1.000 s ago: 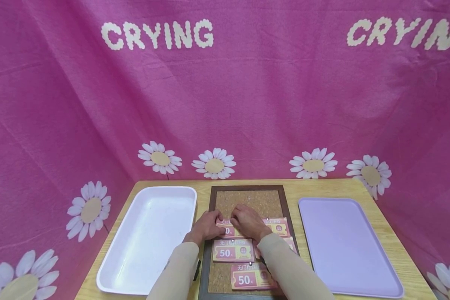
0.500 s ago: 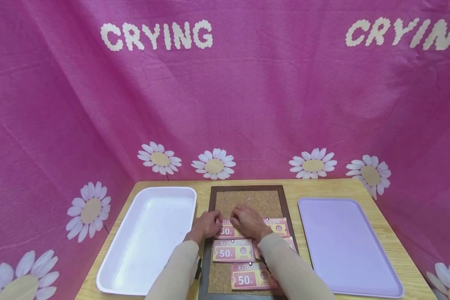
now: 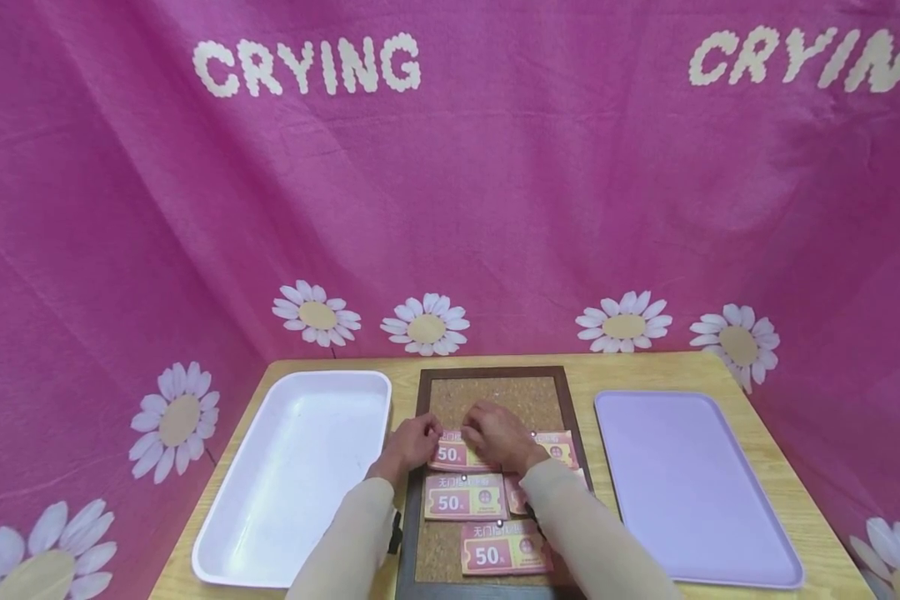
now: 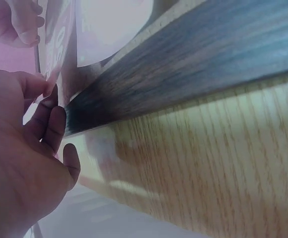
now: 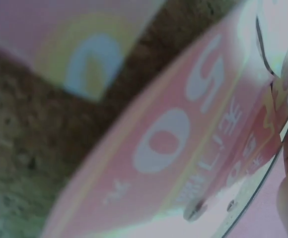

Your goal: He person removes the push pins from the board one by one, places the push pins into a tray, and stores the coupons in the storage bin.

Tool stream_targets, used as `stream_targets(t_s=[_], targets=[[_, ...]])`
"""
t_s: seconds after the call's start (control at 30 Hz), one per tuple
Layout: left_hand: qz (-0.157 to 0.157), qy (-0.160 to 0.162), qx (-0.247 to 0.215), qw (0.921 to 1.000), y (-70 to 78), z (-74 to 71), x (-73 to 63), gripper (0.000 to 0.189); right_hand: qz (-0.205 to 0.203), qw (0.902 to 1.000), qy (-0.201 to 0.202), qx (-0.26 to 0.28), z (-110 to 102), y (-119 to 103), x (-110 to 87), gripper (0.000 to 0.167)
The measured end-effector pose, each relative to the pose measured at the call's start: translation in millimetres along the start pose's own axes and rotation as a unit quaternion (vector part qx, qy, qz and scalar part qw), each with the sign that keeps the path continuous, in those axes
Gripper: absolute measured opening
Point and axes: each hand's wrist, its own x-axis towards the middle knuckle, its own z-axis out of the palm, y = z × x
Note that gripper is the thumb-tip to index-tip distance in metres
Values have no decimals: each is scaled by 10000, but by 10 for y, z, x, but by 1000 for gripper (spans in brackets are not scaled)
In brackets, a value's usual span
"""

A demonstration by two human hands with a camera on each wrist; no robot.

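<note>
My left hand (image 3: 414,440) pinches the left edge of a pink and yellow paper coupon (image 3: 450,453) marked 50, its thumb and forefinger meeting at the edge in the left wrist view. My right hand (image 3: 501,435), fingers bent, is over the top right part of that coupon; whether its fingertips hold anything, I cannot tell. Other coupons lie pinned on the cork board (image 3: 495,390): one at the upper right (image 3: 558,448), one in the middle row (image 3: 461,500) and one in front (image 3: 495,552). Another coupon (image 3: 516,497) is partly hidden by the right sleeve.
A pushpin (image 3: 499,523) shows at the front coupon's top edge. The board's dark frame (image 3: 411,533) lies on a wooden table (image 3: 585,367). A deep white tray (image 3: 300,475) stands to the left, a flat purple tray (image 3: 697,487) to the right. Pink curtain hangs behind.
My left thumb has drawn back from the coupon's face to its edge, so the whole 50 shows. The right hand has stayed near the coupon's top. The head view has tilted slightly.
</note>
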Motion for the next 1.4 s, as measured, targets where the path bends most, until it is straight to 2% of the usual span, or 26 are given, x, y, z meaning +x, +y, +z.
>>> stream_targets(t_s=[0.2, 0.4, 0.6, 0.7, 1.03, 1.2, 1.4], targets=[[-117, 38, -175, 9998, 35, -25, -4, 14, -39, 9999, -1, 132, -93, -13, 24, 7], [-81, 240, -249, 9994, 49, -48, 2, 15, -252, 9995, 160, -51, -158, -1, 58, 8], [124, 636, -454, 9969, 46, -50, 26, 14, -85, 9998, 176, 3, -200, 10, 82, 10], [216, 780, -564, 9951, 60, -66, 25, 14, -127, 9997, 195, -49, -207, 28, 83, 11], [294, 1047, -587, 9923, 74, -120, 41, 15, 72, 9991, 201, 356, -304, 20, 85, 10], [206, 1039, -716, 9918, 74, -134, 60, 15, -227, 9986, 329, 356, -339, 42, 96, 9], [74, 1011, -826, 9914, 85, -148, 80, 16, -103, 9985, 386, 384, -375, 51, 93, 8]])
